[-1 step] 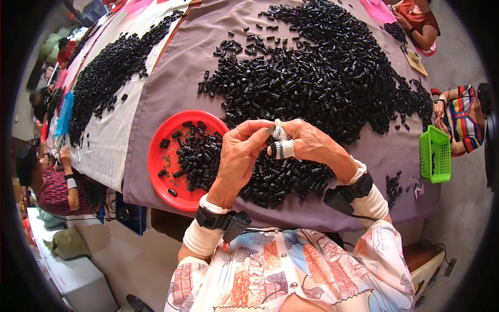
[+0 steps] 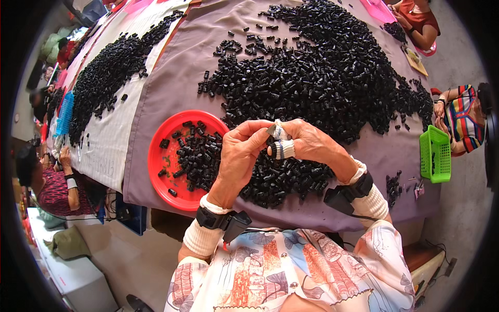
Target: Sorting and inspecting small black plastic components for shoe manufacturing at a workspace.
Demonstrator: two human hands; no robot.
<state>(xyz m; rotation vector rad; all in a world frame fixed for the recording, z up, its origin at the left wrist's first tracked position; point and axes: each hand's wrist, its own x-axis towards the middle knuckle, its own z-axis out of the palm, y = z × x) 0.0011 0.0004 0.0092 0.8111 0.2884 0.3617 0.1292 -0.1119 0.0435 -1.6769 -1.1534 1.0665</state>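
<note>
A grey blade-like piece [image 2: 271, 130], long axis unclear, sits in the right hand's [image 2: 309, 139] pinch, just beside the left hand [image 2: 240, 151], whose fingertips press together, anything between them hidden

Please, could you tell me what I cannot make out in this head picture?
In the head view:
Small grey piece between the left hand and right hand: fingers partly cover it.
Red tray: black pieces hide much of its floor.
Pink tray, top right: cut off by the upper edge.
Black pile at left: many single pieces too small to tell apart.
</note>
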